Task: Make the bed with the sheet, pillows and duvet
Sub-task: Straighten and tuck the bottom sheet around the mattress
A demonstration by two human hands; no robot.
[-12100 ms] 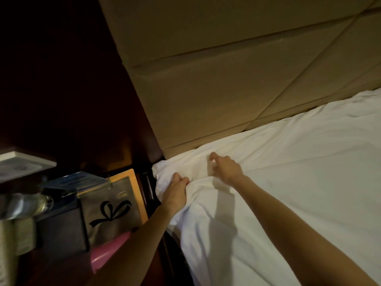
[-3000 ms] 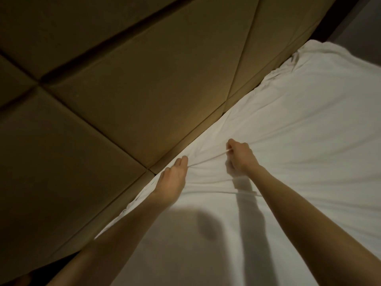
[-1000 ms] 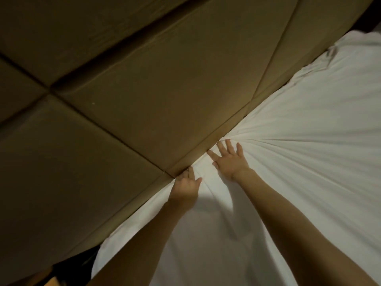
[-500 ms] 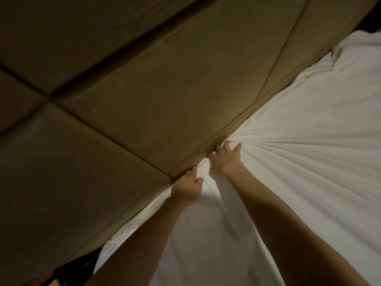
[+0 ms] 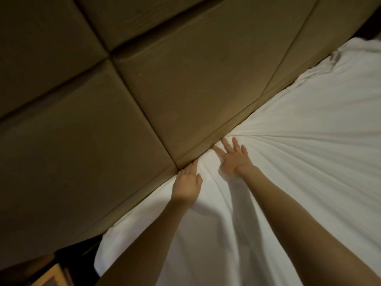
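A white sheet [image 5: 299, 162] covers the mattress, with creases fanning out from a point at the head of the bed. My left hand [image 5: 187, 182] lies flat on the sheet, its straight fingertips pressed into the gap where the sheet meets the padded headboard [image 5: 185, 89]. My right hand [image 5: 233, 157] is spread flat on the sheet beside it, fingers splayed, fingertips at the same gap. Neither hand holds cloth. No pillows or duvet are in view.
The tan padded headboard fills the upper left, split into panels by seams. A dark gap and the light wooden edge of some furniture [image 5: 48, 276] sit at the lower left beside the mattress corner [image 5: 103, 261]. The far corner of the sheet [image 5: 350, 50] is rumpled.
Half a second ago both hands had their fingers curled, pushing cloth into the gap. Now the fingers of both are straight and flat on the sheet. The camera has shifted slightly.
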